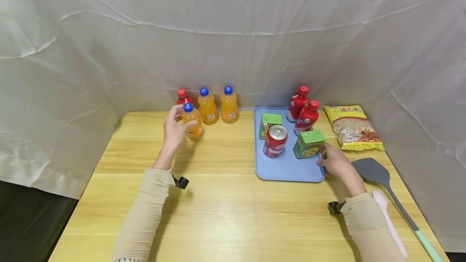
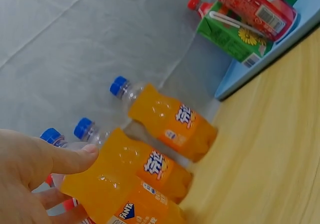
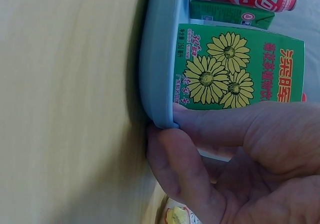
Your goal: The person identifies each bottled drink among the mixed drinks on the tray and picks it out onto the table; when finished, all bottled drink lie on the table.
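Observation:
My left hand [image 1: 174,128] is around an orange Fanta bottle [image 1: 193,122] with a blue cap; the thumb lies across its near side and the fingers go behind it. In the left wrist view the thumb [image 2: 75,159] covers part of that bottle's upper body. Two more Fanta bottles [image 1: 208,106] stand just behind and to the right. Over on the right, my right hand [image 1: 336,161] pinches the rim of a blue tray [image 1: 284,171] at its right front corner. Next to those fingers, a green drink carton [image 1: 309,144] stands on the tray.
On the tray also stand a red can [image 1: 275,142], a second green carton [image 1: 271,120] and two red bottles [image 1: 307,118]. Another red bottle [image 1: 183,96] is behind the held Fanta. A yellow pasta bag [image 1: 353,128], grey spatula [image 1: 373,171] and pink spoon [image 1: 391,225] lie right.

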A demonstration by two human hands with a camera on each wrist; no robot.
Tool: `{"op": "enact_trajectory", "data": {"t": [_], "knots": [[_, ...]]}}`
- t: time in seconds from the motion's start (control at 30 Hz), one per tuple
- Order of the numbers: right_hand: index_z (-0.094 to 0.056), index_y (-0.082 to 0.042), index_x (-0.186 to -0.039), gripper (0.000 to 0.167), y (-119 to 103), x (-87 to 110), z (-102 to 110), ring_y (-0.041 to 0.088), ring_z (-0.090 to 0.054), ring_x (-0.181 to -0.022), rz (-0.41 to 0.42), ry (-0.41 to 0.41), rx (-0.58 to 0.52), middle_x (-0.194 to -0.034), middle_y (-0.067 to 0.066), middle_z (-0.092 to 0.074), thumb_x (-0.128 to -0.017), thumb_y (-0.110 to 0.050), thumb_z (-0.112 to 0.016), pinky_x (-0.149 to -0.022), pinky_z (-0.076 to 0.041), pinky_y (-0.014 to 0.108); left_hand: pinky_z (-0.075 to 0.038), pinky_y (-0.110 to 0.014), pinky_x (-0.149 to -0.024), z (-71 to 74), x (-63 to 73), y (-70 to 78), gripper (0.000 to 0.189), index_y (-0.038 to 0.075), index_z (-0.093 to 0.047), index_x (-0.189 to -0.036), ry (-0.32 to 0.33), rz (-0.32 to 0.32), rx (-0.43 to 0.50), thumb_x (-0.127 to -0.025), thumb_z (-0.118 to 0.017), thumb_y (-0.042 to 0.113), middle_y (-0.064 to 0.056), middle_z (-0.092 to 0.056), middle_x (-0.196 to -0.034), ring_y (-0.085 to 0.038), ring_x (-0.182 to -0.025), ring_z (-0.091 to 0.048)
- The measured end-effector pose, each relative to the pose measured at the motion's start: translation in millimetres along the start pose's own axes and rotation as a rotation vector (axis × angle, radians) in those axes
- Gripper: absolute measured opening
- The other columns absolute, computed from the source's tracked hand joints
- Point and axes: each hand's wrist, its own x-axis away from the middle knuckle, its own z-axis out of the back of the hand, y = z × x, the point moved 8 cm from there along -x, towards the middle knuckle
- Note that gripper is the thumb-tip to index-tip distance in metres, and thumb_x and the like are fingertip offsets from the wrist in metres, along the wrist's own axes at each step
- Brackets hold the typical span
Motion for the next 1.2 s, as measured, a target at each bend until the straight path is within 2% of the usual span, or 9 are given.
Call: {"op": "enact_trajectory", "data": {"t": [0.33, 0.47, 0.57, 0.67, 0.7, 0.77, 0.87, 1.0, 1.2], "knots": [[-0.042, 0.011, -0.132, 0.037, 3, 2.9, 5, 0.027, -0.066, -0.078, 0.013, 0.003, -0.004, -0.119, 0.038, -0.059, -0.103, -0.004, -0.06, -0.061, -0.06, 0.036, -0.055, -0.055, -0.109, 0.7, 0.4, -6.2, 0.063, 0.006, -0.053, -0.144, 0.02, -0.007, -0.011, -0.089, -0.083, 0.004, -0.024, -0.058, -0.147, -0.046, -0.135, -0.059], [-0.042, 0.01, -0.132, 0.037, 1, 3.0, 6, 0.026, -0.066, -0.077, 0.019, 0.009, -0.002, -0.118, 0.036, -0.06, -0.103, -0.004, -0.06, -0.06, -0.059, 0.035, -0.05, -0.056, -0.115, 0.3, 2.2, -3.4, 0.067, 0.006, -0.048, -0.149, 0.02, -0.021, -0.048, -0.091, -0.081, 0.005, -0.024, -0.054, -0.152, -0.045, -0.139, -0.055], [-0.042, 0.01, -0.133, 0.038, 1, 2.7, 5, 0.026, -0.066, -0.079, 0.018, 0.005, 0.002, -0.12, 0.037, -0.06, -0.103, -0.005, -0.06, -0.06, -0.06, 0.035, -0.04, -0.054, -0.124, 1.4, 7.2, 15.2, 0.072, 0.008, -0.043, -0.153, 0.086, -0.103, -0.071, -0.091, -0.08, 0.006, -0.02, -0.046, -0.157, -0.04, -0.146, -0.047], [-0.042, 0.01, -0.133, 0.037, 1, 2.0, 6, 0.027, -0.067, -0.081, 0.022, 0.007, 0.004, -0.122, 0.038, -0.059, -0.103, -0.004, -0.06, -0.061, -0.06, 0.035, -0.036, -0.051, -0.126, -6.8, 14.6, 57.8, 0.07, 0.008, -0.046, -0.151, 0.17, -0.28, -0.046, -0.09, -0.079, 0.005, -0.017, -0.042, -0.154, -0.035, -0.146, -0.044], [-0.043, 0.01, -0.132, 0.037, 1, 1.9, 6, 0.028, -0.067, -0.081, 0.023, 0.01, 0.004, -0.122, 0.038, -0.059, -0.103, -0.004, -0.06, -0.061, -0.06, 0.035, -0.036, -0.049, -0.126, -14.3, 16.9, 74.6, 0.067, 0.007, -0.049, -0.15, 0.18, -0.351, -0.037, -0.09, -0.078, 0.005, -0.016, -0.044, -0.153, -0.034, -0.145, -0.044], [-0.043, 0.01, -0.132, 0.036, 2, 1.7, 6, 0.028, -0.067, -0.081, 0.023, 0.015, 0.001, -0.122, 0.038, -0.058, -0.103, -0.004, -0.06, -0.061, -0.06, 0.035, -0.039, -0.046, -0.123, -38.0, 21.0, 107.0, 0.06, 0.006, -0.053, -0.147, 0.145, -0.465, -0.027, -0.092, -0.076, 0.006, -0.015, -0.048, -0.15, -0.032, -0.142, -0.047], [-0.043, 0.01, -0.131, 0.035, 4, 1.4, 5, 0.029, -0.066, -0.083, 0.016, 0.012, -0.005, -0.12, 0.037, -0.058, -0.103, -0.004, -0.06, -0.061, -0.06, 0.034, -0.039, -0.04, -0.123, -87.9, 26.6, 141.2, 0.06, 0.007, -0.053, -0.149, 0.001, -0.547, -0.064, -0.094, -0.076, 0.01, -0.014, -0.051, -0.151, -0.027, -0.142, -0.048], [-0.043, 0.008, -0.132, 0.035, 4, 0.4, 3, 0.029, -0.066, -0.086, 0.014, 0.006, -0.016, -0.12, 0.034, -0.059, -0.103, -0.004, -0.061, -0.061, -0.06, 0.033, -0.039, -0.041, -0.125, -155.7, 34.6, 160.1, 0.067, 0.013, -0.047, -0.156, -0.211, -0.517, -0.135, -0.096, -0.077, 0.02, -0.009, -0.048, -0.157, -0.024, -0.145, -0.048], [-0.044, 0.009, -0.131, 0.035, 2, -0.4, 0, 0.028, -0.066, -0.082, 0.028, 0.016, -0.011, -0.12, 0.036, -0.06, -0.103, -0.004, -0.062, -0.06, -0.059, 0.034, -0.044, -0.042, -0.12, -235.2, 44.8, 163.2, 0.071, 0.025, -0.041, -0.161, -0.443, -0.421, -0.216, -0.099, -0.074, 0.032, -0.004, -0.045, -0.157, -0.021, -0.143, -0.046]]}}
